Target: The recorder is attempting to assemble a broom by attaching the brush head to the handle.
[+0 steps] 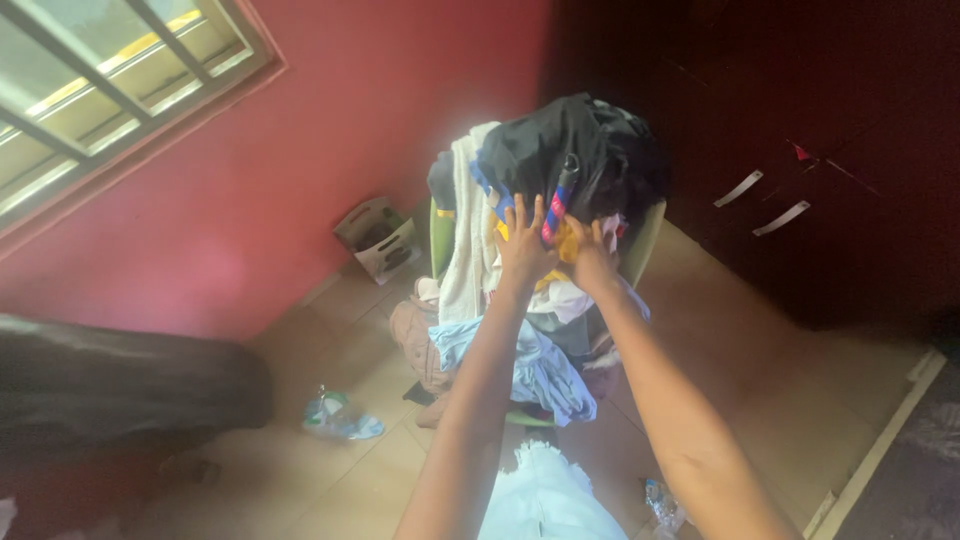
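A green plastic chair (441, 235) is heaped with clothes. A black garment (560, 145) with blue and red trim lies on top of the heap. My left hand (522, 245) presses against its striped edge with fingers spread. My right hand (590, 255) is beside it, closed on a yellow piece of cloth (566, 243) tucked under the black garment. A cream towel (468, 230) hangs down the chair's left side, and a light blue garment (540, 365) spills off the front.
A small open cardboard box (378, 238) stands against the red wall. A crumpled plastic bag (338, 415) lies on the tiled floor. A dark wardrobe with metal handles (765, 200) is on the right. A barred window (110, 70) is top left. White cloth (545, 495) lies below my arms.
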